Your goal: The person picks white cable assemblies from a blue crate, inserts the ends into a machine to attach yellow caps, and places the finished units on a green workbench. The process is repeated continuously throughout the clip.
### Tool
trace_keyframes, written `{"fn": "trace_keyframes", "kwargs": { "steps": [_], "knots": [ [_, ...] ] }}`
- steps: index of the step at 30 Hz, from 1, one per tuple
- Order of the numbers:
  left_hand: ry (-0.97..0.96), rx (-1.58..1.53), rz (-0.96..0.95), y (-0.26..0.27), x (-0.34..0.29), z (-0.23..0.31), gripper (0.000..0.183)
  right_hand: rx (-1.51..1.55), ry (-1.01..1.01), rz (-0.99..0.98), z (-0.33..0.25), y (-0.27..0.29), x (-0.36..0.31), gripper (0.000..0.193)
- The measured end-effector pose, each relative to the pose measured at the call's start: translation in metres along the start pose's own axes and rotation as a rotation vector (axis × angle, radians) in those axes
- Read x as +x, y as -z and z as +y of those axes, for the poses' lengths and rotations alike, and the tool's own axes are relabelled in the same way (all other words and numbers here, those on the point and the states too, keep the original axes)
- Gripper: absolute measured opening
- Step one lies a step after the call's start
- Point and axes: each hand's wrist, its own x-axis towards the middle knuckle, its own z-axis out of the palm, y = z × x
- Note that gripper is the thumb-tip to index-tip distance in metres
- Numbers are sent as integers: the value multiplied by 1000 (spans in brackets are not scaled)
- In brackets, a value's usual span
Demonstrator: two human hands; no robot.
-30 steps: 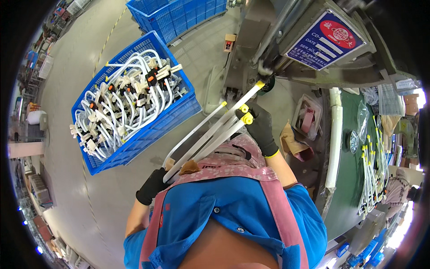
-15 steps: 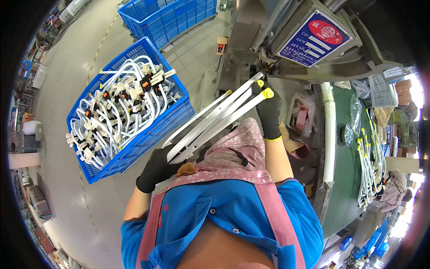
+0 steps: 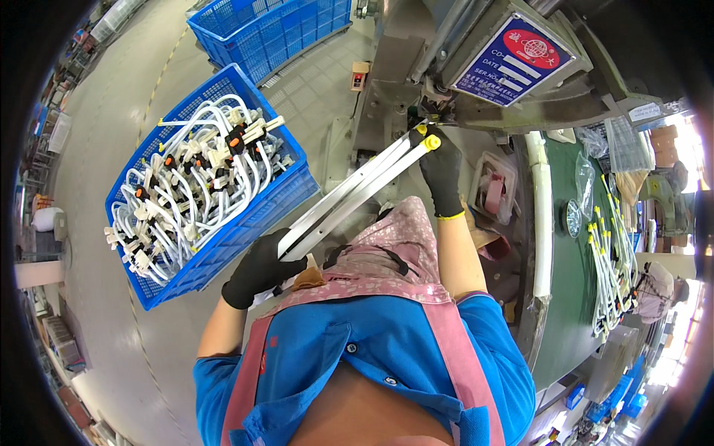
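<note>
Two long white bars with yellow end caps point(image 3: 355, 186) slant across in front of my apron, side by side with a narrow gap between them. My left hand point(image 3: 262, 271), in a black glove, is closed round their lower left end. At the upper right, the gloved fingers of my right hand point(image 3: 444, 175) close on the yellow-capped end. That end lies close to the lower part of a grey machine point(image 3: 476, 119). My fingers partly hide both ends of the bars.
A blue crate point(image 3: 249, 223) heaped with bent white tubes point(image 3: 223, 160) stands on my left, with another blue crate point(image 3: 275, 37) behind it. On the right, a green table point(image 3: 569, 297) carries several white tubes with yellow tips point(image 3: 610, 275). A small bin point(image 3: 494, 182) sits below the machine.
The white bars were fanned out with more of them showing; now two show, closer together. My right hand and the capped end are slightly higher and further left in view.
</note>
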Motion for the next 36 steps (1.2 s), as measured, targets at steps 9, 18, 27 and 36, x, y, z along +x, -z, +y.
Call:
{"fn": "trace_keyframes", "kwargs": {
  "steps": [9, 18, 27, 36],
  "knots": [
    [75, -31, -78, 5, 4, -7, 42, 86, -233, -136, 18, -7, -9, 27],
    [68, -49, -66, -3, 4, -11, 41, 615, -382, -245, 15, 20, -31, 37],
    [59, -55, -32, -4, 3, -3, 44, 329, -286, -61, -8, 18, -28, 29],
    [183, -118, 35, 9, 9, 17, 53, 265, -171, 27, -14, 14, -7, 27]
  ]
}}
